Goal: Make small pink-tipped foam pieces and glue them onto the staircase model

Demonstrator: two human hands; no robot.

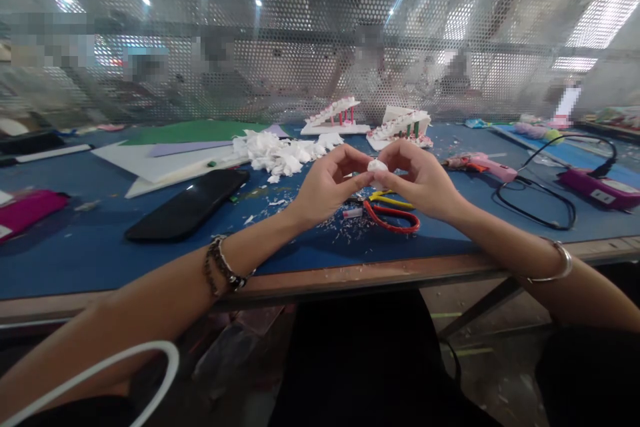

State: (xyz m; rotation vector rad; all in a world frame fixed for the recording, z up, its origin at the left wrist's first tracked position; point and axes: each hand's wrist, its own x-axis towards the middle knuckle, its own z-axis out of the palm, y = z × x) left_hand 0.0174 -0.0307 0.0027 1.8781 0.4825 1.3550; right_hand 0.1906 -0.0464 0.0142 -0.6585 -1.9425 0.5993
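Observation:
My left hand point(327, 183) and my right hand point(417, 177) meet above the blue table point(90, 247), fingers pinched together on a small white foam piece point(377, 165) held between them. Below the hands lie red-handled scissors point(395, 217) and yellow-handled scissors point(393, 199) among white crumbs. A pile of white foam scraps point(280, 153) sits just behind my left hand. A beaded bracelet is on my left wrist, a metal bangle on my right.
A black phone point(190, 203) lies left of the hands. White, purple and green sheets point(165, 153) are behind it. Two small foam stair models point(335, 117) point(403, 127) stand at the back. A pink glue gun point(483, 165) with black cable and a purple box point(600, 188) lie right. A perforated screen closes the far side.

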